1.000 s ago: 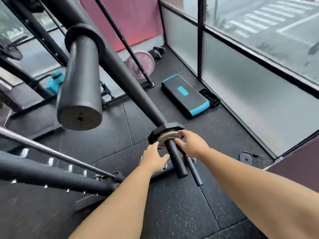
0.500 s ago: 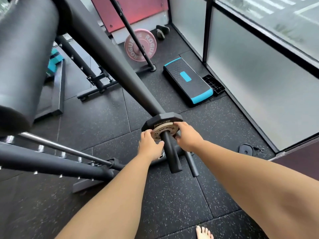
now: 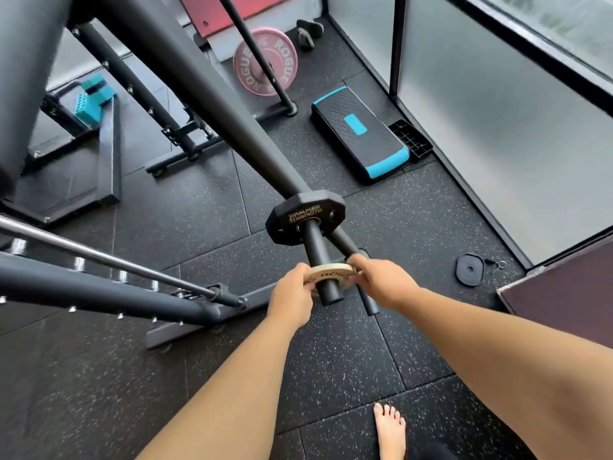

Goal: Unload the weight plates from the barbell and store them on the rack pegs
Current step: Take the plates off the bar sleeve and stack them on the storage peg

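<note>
Farther out along the bar (image 3: 315, 248): tan plate (image 3: 331, 272)

One wide-angle camera, worn on the head, sat above and just behind the near end of the black bar (image 3: 316, 247), looking steeply down along it at the floor (image 3: 331, 360), close in.

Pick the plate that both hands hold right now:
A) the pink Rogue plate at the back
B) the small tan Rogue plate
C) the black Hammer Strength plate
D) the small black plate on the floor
B: the left hand and right hand pinch the tan plate by its edges near the bar end, while the black plate sits further up, untouched.
</note>
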